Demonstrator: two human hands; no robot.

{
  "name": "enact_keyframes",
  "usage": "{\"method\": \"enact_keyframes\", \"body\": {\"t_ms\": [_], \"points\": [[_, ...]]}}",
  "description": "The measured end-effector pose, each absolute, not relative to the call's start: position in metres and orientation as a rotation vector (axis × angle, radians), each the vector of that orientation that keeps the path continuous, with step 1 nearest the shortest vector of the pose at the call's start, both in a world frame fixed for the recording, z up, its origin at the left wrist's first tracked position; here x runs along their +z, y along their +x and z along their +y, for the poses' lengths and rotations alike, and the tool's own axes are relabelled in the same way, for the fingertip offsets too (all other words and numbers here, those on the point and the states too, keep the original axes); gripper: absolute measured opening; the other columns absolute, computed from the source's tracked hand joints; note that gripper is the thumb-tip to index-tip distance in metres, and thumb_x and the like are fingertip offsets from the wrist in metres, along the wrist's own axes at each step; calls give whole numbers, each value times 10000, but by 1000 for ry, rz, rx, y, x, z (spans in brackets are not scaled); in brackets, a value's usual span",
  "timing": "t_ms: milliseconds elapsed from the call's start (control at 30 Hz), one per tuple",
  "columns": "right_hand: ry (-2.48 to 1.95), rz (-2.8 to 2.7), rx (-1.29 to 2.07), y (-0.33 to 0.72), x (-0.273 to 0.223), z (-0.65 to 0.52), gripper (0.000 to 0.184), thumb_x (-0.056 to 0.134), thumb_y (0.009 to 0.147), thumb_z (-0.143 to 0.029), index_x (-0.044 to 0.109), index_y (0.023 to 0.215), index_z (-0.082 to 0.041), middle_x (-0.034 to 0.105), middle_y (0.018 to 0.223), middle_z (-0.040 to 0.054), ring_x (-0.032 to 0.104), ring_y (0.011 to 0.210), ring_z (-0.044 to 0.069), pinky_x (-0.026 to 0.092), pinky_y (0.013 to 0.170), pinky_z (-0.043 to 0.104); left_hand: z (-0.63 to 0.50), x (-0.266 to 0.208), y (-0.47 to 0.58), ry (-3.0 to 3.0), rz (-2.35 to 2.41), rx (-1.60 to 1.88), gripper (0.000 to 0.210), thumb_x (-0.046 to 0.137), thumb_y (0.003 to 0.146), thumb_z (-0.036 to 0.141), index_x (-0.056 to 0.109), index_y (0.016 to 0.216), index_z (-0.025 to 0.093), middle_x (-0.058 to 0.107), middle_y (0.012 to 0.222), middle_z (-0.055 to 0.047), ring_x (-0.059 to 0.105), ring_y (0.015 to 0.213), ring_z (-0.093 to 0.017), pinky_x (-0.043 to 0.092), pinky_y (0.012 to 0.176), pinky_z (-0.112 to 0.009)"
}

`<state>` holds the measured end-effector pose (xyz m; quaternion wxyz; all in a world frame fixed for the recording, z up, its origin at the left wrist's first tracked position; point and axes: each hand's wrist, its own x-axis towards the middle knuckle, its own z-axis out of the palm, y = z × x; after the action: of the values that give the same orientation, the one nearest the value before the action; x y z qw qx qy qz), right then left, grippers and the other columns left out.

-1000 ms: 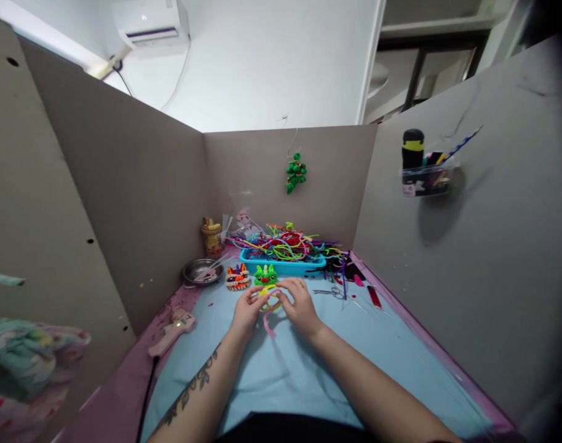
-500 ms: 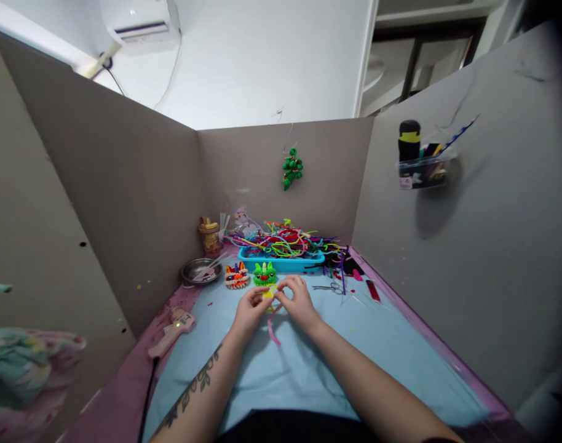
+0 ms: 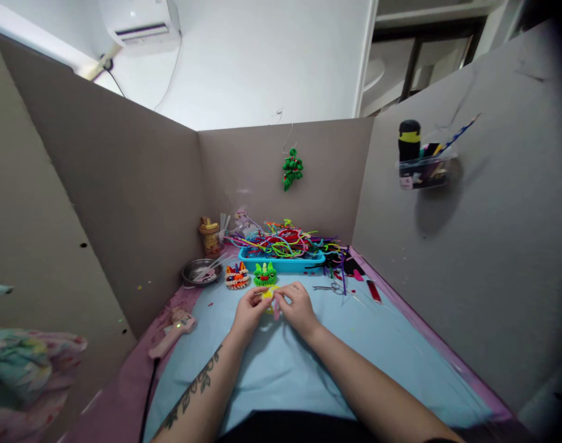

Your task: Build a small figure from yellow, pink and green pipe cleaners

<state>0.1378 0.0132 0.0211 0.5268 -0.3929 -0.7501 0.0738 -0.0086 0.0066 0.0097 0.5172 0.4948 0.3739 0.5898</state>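
Just in front of two small figures, my hands meet over the blue sheet. My left hand (image 3: 250,311) is closed in a pinch on a small yellow pipe-cleaner piece (image 3: 267,295), with some of it hidden behind my fingers. Close beside it, my right hand (image 3: 298,309) pinches a pink pipe cleaner (image 3: 276,309) against the yellow piece. Only a short stretch of the pink strand shows. Beyond my fingers sit a green animal-head figure (image 3: 265,275) and an orange and white one (image 3: 237,277).
A blue tray (image 3: 285,265) heaped with coloured pipe cleaners stands at the back. Scissors (image 3: 329,288) lie to the right, near a red strip (image 3: 374,291). On the left are a metal bowl (image 3: 201,271) and a pink glue gun (image 3: 173,334) with a black cord. Grey panels surround the table.
The pink strand, which hung down below my hands, now shows only as a short piece between them. My right hand has shifted slightly lower; my left hand stays nearly in place.
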Motion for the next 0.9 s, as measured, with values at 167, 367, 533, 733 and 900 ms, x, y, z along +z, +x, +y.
{"method": "enact_keyframes", "body": {"t_ms": [167, 367, 533, 733, 900], "points": [[-959, -1801, 215, 137, 22, 12, 107, 581, 758, -201, 682, 731, -222, 564, 749, 31, 477, 796, 183, 380, 743, 315, 8, 8, -7, 1210, 908, 1427, 424, 744, 600, 317, 585, 943, 124, 662, 683, -34, 596, 611, -132, 443, 605, -241], [-991, -1780, 255, 139, 19, 15, 120, 585, 723, -164, 644, 623, -195, 473, 742, 20, 455, 797, 176, 380, 747, 313, 6, 8, -5, 1365, 946, 1430, 388, 725, 609, 350, 631, 908, 121, 673, 744, -57, 601, 644, -144, 447, 590, -233], [-989, -1794, 356, 143, 21, 20, 141, 576, 754, -237, 674, 657, -205, 507, 777, 36, 474, 823, 187, 382, 775, 329, 8, 6, -7, 1313, 953, 1393, 438, 730, 603, 361, 604, 941, 114, 680, 706, -65, 620, 623, -159, 466, 594, -254], [-736, -1811, 502, 149, 25, 12, 314, 392, 874, -373, 638, 952, -194, 567, 786, 51, 517, 755, 171, 414, 701, 292, 15, 7, -12, 1122, 1013, 1483, 503, 754, 565, 369, 580, 975, 135, 689, 700, -51, 625, 622, -155, 446, 589, -237], [-720, -1973, 498, 144, 30, -1, 186, 523, 812, -312, 643, 730, -197, 571, 640, 14, 510, 635, 147, 405, 646, 272, 15, 6, -13, 1188, 1030, 1539, 428, 724, 601, 352, 592, 949, 141, 657, 651, -20, 583, 576, -136, 413, 560, -230]]}}
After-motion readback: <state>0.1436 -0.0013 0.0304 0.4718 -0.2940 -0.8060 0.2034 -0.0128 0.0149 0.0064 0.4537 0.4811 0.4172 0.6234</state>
